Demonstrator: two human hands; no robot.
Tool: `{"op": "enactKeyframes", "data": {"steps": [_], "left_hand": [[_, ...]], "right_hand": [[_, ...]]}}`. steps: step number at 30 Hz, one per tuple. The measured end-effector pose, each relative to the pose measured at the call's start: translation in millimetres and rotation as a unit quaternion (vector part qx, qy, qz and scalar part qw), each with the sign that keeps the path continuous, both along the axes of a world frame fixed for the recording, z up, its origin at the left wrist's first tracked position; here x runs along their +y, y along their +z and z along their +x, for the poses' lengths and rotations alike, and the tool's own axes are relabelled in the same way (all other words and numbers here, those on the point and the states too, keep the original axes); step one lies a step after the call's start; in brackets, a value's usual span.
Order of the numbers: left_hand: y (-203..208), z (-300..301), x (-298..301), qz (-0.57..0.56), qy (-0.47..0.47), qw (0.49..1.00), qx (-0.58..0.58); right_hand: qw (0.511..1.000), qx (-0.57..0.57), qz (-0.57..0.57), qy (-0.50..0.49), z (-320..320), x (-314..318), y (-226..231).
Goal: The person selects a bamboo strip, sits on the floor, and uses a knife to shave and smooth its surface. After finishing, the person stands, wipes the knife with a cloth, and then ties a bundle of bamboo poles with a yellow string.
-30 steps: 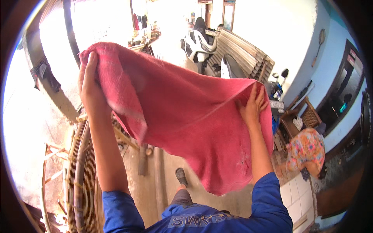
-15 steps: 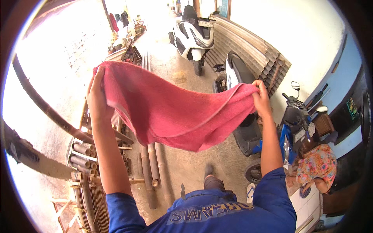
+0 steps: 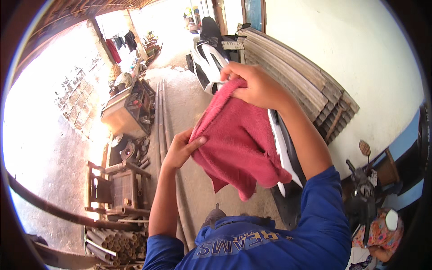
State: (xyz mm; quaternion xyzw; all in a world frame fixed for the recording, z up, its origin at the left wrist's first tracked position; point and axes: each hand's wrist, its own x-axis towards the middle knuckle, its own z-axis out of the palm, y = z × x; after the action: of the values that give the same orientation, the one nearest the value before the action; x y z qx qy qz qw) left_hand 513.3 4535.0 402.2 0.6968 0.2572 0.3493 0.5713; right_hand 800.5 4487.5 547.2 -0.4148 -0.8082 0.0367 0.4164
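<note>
A red towel (image 3: 238, 139) hangs in the air in front of me, folded over along its upper left edge. My left hand (image 3: 182, 148) pinches that edge low down, with the thumb lying on top of the cloth. Higher up and farther away, my right hand (image 3: 252, 83) grips the towel's far end between thumb and fingers. The lower part drapes loose in folds. Behind it, the towel and my right arm hide part of a white motor scooter (image 3: 279, 157).
Another white scooter (image 3: 211, 49) stands ahead, beside corrugated sheets (image 3: 297, 76) leaning on the wall. Long bamboo poles (image 3: 161, 117) lie on the floor. At left are a wooden cabinet (image 3: 123, 114) and stacked bamboo pieces (image 3: 117, 243). A person in flowered clothing (image 3: 382, 231) is at lower right.
The towel was stretched wide between both hands; now it is folded and bunched. My hands have come closer together, the right one moving up and left. The view has shifted.
</note>
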Motion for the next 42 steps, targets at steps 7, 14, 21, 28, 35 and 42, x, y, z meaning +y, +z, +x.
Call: {"op": "enactKeyframes", "data": {"steps": [7,14,21,28,35,42], "left_hand": [[11,74,247,0.076,0.036,0.995,0.059],[46,155,508,0.267,0.01,0.957,0.111],[77,246,766,0.353,0.049,0.913,0.199],[32,340,963,0.365,0.059,0.913,0.172],[-11,450,1144,0.314,0.067,0.917,0.237],[-60,591,1306,0.257,0.196,0.93,0.175]], "right_hand": [[0.988,0.037,-0.139,-0.06,119,198,-39],[0.913,-0.131,-0.37,-0.109,219,368,-42],[0.888,-0.089,-0.287,-0.347,385,563,-57],[0.884,0.051,-0.153,-0.439,524,780,-125],[0.844,0.307,-0.201,-0.392,661,1025,-205],[0.842,0.332,-0.057,-0.422,753,1243,-251]]}}
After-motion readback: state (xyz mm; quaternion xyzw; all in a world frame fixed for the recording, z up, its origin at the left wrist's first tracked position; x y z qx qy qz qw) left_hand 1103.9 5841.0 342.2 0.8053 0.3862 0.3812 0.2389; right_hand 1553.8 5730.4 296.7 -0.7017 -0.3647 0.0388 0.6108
